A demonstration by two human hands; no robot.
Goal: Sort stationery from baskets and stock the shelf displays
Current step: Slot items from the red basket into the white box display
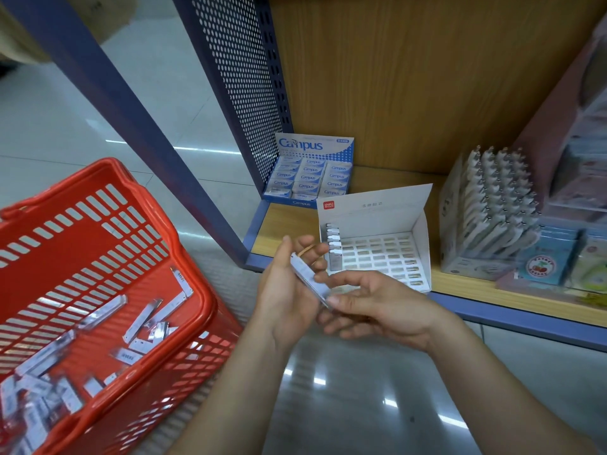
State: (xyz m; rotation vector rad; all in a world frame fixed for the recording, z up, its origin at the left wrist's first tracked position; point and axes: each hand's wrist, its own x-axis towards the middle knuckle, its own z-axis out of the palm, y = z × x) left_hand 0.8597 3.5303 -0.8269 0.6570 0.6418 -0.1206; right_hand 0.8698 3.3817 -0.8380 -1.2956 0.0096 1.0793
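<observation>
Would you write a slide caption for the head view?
Left hand and right hand hold a slim case between red basket and white display box.

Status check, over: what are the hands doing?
Left hand and right hand both hold one slim pack. White display box mostly unfilled. More packs in red basket. Path to box clear.

My left hand (pixel 283 290) hides one side of the slim case (pixel 309 281), its print too blurred to read, the red basket (pixel 98 247) runs out of view leftward and below, and packs (pixel 542 266) at the shelf's (pixel 476 285) right end smear.
</observation>
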